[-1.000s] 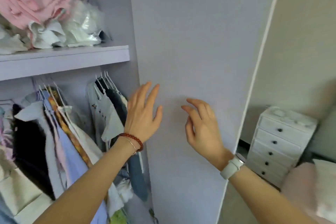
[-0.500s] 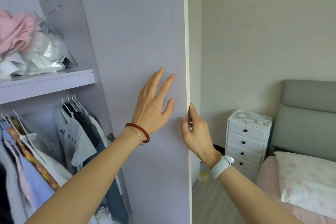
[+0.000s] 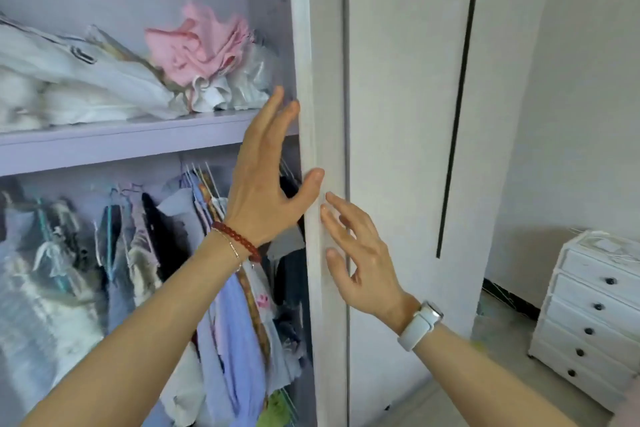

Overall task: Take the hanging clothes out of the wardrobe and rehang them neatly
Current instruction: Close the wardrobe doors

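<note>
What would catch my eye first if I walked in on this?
Two bare hands at the edge of the open wardrobe door: the left hand spread on its inner side, the right hand on its outer side. Left of them hang crowded clothes, with a pink heap on the shelf above.

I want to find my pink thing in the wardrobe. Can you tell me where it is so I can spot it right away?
Look at the purple shelf above the hanging clothes. At its right end, close to the door edge, a crumpled pink cloth sits on top of the pile. Everything else piled there is white or clear plastic, so it is the only pink thing.
</note>
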A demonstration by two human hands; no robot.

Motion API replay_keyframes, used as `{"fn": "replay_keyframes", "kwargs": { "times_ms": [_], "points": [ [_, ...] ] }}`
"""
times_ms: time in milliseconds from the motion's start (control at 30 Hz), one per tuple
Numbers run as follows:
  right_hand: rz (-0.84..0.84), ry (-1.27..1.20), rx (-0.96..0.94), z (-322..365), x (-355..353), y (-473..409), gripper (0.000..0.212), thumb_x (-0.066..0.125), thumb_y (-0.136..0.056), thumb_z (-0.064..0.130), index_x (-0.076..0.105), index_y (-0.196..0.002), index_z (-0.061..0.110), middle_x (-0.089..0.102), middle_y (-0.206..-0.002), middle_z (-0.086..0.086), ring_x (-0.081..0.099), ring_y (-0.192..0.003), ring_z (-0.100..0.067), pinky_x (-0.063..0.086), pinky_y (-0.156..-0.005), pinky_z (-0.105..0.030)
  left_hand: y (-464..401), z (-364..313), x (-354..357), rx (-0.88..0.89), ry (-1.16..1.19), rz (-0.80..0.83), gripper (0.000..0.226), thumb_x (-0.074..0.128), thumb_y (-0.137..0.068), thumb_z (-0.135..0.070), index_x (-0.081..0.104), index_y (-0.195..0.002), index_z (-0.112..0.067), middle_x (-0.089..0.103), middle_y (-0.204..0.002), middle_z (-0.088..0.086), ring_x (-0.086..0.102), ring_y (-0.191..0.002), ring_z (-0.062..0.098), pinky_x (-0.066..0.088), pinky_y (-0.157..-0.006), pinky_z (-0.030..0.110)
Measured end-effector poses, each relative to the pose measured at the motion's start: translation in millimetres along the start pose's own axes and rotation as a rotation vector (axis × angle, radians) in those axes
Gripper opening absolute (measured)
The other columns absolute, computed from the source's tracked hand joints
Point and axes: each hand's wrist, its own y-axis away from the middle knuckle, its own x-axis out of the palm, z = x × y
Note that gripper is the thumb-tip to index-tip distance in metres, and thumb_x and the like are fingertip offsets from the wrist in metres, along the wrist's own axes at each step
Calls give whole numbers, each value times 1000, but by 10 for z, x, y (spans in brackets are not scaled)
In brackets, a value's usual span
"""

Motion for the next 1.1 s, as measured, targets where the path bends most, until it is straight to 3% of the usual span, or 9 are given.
{"fn": "replay_keyframes", "kwargs": {
  "times_ms": [133, 200, 300, 400, 533, 767, 900, 1000, 1100],
  "points": [
    [197, 85, -62, 45, 614, -269, 48, 37, -93, 23, 33, -139, 14, 25, -147, -13, 23, -138, -32, 21, -114, -43, 151, 488, -568, 54, -432, -2, 52, 51, -87, -22, 38, -136, -11, 24, -145, 16, 21, -137, 32, 27, -106, 41],
    [301, 153, -58, 35, 887, -416, 51, 35, -90, 21, 28, -141, 20, 18, -150, -8, 14, -140, -32, 16, -113, -50, 210, 719, -791, 25, -675, 60, 48, 52, -89, -21, 44, -135, -10, 30, -146, 16, 23, -136, 38, 36, -97, 48],
    [422, 240, -48, -29, 1214, -623, 58, 36, -88, 17, 20, -143, 25, 3, -151, -1, 2, -141, -30, 12, -112, -53, 208, 999, -983, -52, -912, 197, 51, 54, -89, -23, 42, -137, -9, 33, -147, 9, 25, -136, 39, 34, -100, 53],
    [535, 313, -13, -107, 1461, -775, 67, 38, -88, 15, 6, -145, 31, -16, -149, 6, -9, -142, -28, 8, -115, -49, 164, 1243, -1052, -159, -1018, 327, 58, 52, -90, -29, 32, -142, -12, 25, -152, 2, 20, -139, 35, 28, -105, 54],
    [630, 393, 32, -176, 1707, -961, 68, 36, -90, 19, -2, -145, 33, -23, -150, 6, -17, -141, -25, 4, -115, -45, 124, 1598, -1040, -321, -1156, 511, 72, 40, -93, -42, -1, -147, -19, -9, -156, -5, -9, -142, 28, 9, -112, 53],
    [759, 443, 97, -227, 1859, -1230, 62, 34, -93, 24, 1, -146, 30, -22, -152, 6, -17, -141, -22, 3, -114, -49, -38, 1805, -972, -461, -1204, 646, 74, 36, -92, -47, -7, -146, -19, -18, -154, -5, -19, -140, 30, 3, -110, 57],
    [708, 128, 249, -56, 1834, -1353, 48, 36, -95, 22, 28, -142, 21, -4, -156, -1, -5, -143, -23, 11, -114, -43, -137, 1673, -1026, -480, -1109, 652, 59, 39, -92, -38, 19, -144, -19, -3, -156, -4, -11, -142, 28, 1, -111, 57],
    [456, -64, 226, 145, 1814, -1304, 39, 42, -93, 14, 47, -131, 13, 32, -146, -7, 22, -137, -21, 19, -110, -30, -3, 1448, -1209, -496, -1022, 491, 45, 40, -92, -34, 41, -135, -20, 22, -153, -2, 7, -143, 21, 0, -112, 50],
    [369, -150, 118, 373, 1831, -1192, 33, 47, -89, 7, 59, -119, 10, 52, -129, -6, 43, -122, -23, 30, -103, -30, 254, 1146, -1572, -486, -1017, 314, 37, 47, -90, -27, 54, -125, -17, 43, -142, 3, 32, -134, 21, 14, -109, 42]
  ]
}}
